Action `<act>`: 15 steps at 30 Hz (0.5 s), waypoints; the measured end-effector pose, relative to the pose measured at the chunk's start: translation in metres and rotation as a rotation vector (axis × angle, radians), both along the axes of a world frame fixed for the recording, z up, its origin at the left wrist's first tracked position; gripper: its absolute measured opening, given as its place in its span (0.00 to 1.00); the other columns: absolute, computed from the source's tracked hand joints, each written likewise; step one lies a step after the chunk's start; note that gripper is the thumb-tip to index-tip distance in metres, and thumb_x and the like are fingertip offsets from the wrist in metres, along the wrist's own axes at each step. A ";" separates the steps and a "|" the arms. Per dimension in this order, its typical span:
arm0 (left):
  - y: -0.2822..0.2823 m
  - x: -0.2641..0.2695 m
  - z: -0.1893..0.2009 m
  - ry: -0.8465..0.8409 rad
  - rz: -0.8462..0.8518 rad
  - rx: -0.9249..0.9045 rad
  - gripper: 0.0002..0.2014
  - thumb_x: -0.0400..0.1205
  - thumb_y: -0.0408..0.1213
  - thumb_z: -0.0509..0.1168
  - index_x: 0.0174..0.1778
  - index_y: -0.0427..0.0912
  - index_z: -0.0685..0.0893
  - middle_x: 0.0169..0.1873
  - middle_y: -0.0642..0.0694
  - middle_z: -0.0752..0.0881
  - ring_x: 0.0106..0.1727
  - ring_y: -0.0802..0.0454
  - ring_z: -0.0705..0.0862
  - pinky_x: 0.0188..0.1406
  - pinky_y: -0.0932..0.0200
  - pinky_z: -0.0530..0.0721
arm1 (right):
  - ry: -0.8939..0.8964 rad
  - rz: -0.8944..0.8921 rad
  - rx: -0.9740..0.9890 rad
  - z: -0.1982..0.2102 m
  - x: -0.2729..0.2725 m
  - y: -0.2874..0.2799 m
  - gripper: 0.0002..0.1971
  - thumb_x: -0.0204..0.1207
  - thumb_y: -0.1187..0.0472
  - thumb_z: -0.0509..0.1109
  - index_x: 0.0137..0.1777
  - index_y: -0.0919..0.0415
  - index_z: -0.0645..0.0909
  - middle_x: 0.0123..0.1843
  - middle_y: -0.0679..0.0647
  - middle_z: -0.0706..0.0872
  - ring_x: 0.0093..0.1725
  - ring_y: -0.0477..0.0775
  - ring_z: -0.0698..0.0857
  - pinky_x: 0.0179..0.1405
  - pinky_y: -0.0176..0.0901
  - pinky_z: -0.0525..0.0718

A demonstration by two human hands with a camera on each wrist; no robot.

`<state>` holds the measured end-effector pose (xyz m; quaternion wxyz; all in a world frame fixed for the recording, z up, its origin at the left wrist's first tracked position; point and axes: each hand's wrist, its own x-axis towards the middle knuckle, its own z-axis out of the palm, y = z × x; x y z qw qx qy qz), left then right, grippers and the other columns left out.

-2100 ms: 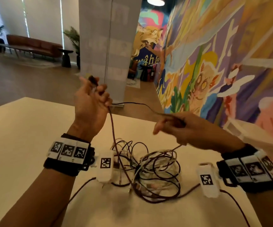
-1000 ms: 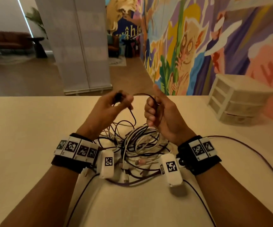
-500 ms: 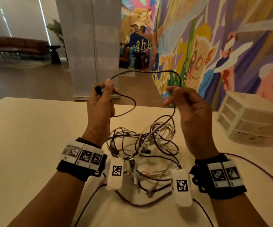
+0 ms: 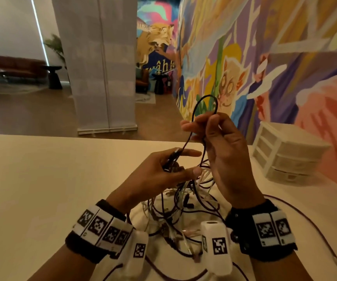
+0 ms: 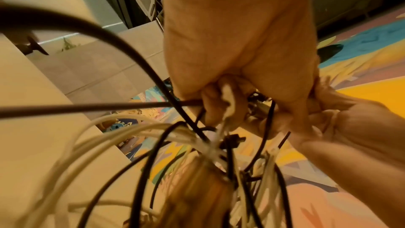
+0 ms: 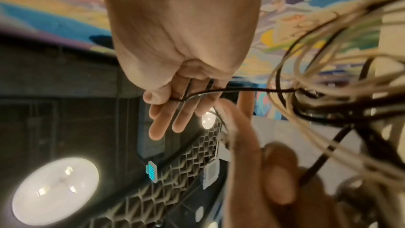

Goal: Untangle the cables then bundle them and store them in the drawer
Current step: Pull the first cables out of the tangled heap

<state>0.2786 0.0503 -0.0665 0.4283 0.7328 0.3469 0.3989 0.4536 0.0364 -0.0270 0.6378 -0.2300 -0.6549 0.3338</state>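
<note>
Bench [image 4: 42, 179]: pale top carrying the whole job, so loose ends drop back onto it, not onto the floor.
Drawers [image 4: 285, 157]: white stack at the far right of the bench, well apart from my hands and all shut. I judge storing is a long way off.
Tangle [image 4: 183, 207]: dark and white cables knotted together, lying on the bench between my wrists. Part of it is lifted toward the hands, which I read as taking weight off the crossings.
Right hand [image 4: 224, 155]: raised above the pile, grip pinched on the black cable [image 4: 203, 106] between thumb and fingers. The other fingers are loose, and a loop stands up over them. Holding it high shows me where this strand runs.
Left hand [image 4: 163, 171]: lower, just beside the right, grip closed on the dark plug [image 4: 171, 161] at that cable's end, I think ready to feed it back through a loop.
Purple lead [image 4: 309, 228]: trails off right across the bench; it belongs to the wrist rig, not the pile.
</note>
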 end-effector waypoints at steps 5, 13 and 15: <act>-0.005 0.006 -0.002 -0.027 0.083 0.107 0.10 0.83 0.53 0.77 0.55 0.54 0.96 0.43 0.49 0.95 0.48 0.49 0.94 0.54 0.37 0.93 | -0.071 -0.047 0.088 0.001 -0.006 -0.008 0.15 0.95 0.57 0.57 0.63 0.64 0.82 0.58 0.57 0.96 0.66 0.56 0.93 0.74 0.52 0.86; 0.002 -0.005 0.000 -0.293 0.381 0.081 0.11 0.81 0.50 0.80 0.46 0.46 0.96 0.45 0.50 0.96 0.52 0.58 0.93 0.53 0.57 0.86 | -0.085 -0.310 -0.239 -0.024 -0.005 0.020 0.27 0.89 0.34 0.57 0.56 0.56 0.86 0.45 0.49 0.91 0.38 0.54 0.88 0.32 0.49 0.82; 0.005 -0.008 0.000 -0.361 0.425 0.074 0.10 0.81 0.48 0.79 0.45 0.45 0.96 0.45 0.51 0.96 0.53 0.60 0.93 0.52 0.62 0.82 | -0.162 -0.315 -0.258 -0.028 -0.002 0.024 0.21 0.87 0.36 0.66 0.55 0.55 0.85 0.39 0.50 0.89 0.35 0.53 0.88 0.32 0.52 0.85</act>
